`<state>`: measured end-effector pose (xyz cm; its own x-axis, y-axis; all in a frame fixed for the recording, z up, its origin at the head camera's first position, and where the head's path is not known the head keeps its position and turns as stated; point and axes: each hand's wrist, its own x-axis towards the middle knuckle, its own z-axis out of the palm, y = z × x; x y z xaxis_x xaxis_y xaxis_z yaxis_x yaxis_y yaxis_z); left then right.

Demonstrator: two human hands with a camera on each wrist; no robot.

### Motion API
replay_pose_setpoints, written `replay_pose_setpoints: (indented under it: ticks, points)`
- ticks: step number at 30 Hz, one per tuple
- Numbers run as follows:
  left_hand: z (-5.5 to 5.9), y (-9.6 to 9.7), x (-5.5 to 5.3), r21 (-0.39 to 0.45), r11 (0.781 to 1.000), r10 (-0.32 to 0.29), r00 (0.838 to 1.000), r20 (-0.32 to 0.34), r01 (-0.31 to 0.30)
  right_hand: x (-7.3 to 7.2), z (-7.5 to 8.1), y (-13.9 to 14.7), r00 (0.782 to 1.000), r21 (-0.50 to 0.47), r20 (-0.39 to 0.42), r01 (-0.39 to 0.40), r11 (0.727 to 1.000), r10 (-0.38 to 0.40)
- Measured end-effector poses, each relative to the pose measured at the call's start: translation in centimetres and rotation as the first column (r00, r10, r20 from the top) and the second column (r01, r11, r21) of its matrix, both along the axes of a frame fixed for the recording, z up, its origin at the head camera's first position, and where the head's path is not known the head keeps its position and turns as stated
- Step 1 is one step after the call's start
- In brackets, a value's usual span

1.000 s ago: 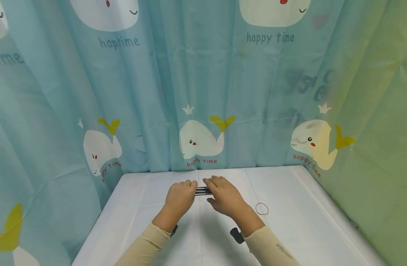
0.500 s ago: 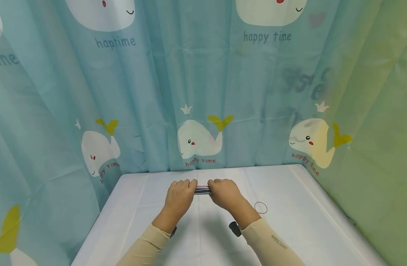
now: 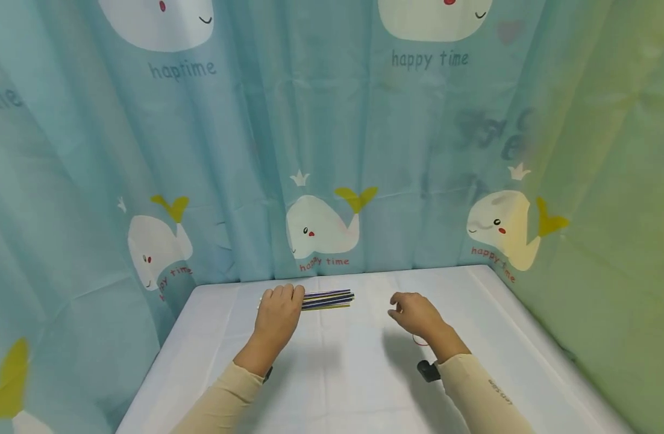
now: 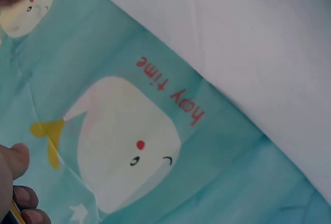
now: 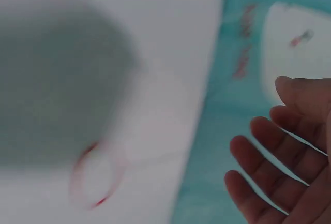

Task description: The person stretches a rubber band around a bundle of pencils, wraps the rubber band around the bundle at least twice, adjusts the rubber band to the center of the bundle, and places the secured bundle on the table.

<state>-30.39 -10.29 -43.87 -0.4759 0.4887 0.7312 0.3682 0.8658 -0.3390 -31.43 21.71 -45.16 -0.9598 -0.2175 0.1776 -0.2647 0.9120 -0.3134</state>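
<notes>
My left hand [image 3: 279, 316] grips a bundle of thin pencil-like sticks [image 3: 329, 299], mostly dark with some purple and a yellow one. Their free ends point right and fan slightly apart; the other ends are mostly hidden by the hand. Only the thumb and fingers of the left hand [image 4: 15, 164] and a sliver of the bundle [image 4: 16, 213] show in the left wrist view. Off to the right, my right hand [image 3: 417, 314] is held above the table, holding nothing, its fingers spread and loosely bent. A thin red rubber band [image 5: 101, 201] lies below it, partly covered by the wrist in the head view.
A white-covered table [image 3: 359, 386] lies beneath both hands. Behind it and along its sides hangs a curtain [image 3: 245, 150] printed with whales. A black wrist camera [image 3: 428, 371] sits under the right forearm.
My right hand has let go of the bundle's right end and moved right, over the rubber band. The left hand has shifted slightly left with the sticks, whose right ends now show.
</notes>
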Motion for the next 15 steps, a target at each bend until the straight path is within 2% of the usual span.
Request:
replay_pose_setpoints:
  ticks: [5,9,12,15]
  points:
    - [0.2,-0.8,-0.3,-0.006,1.000,-0.028,0.999,-0.021,0.027,0.1,-3.1,4.1,0.985,0.018,0.162,0.064,0.998,-0.066]
    - [0.5,-0.9,-0.3,-0.017,0.998,-0.059,0.998,-0.039,0.058,0.6,-5.2,5.4,0.965,0.022,0.244,0.090,0.996,-0.093]
    - [0.7,-0.9,-0.3,-0.032,0.997,-0.068,0.997,-0.025,0.067,1.0,-6.2,5.7,0.964,0.016,0.249,0.087,0.996,-0.088]
    - [0.8,-0.9,-0.3,-0.040,0.997,-0.069,0.998,-0.002,0.069,1.3,-6.8,5.8,0.977,0.052,0.201,0.063,0.997,-0.072]
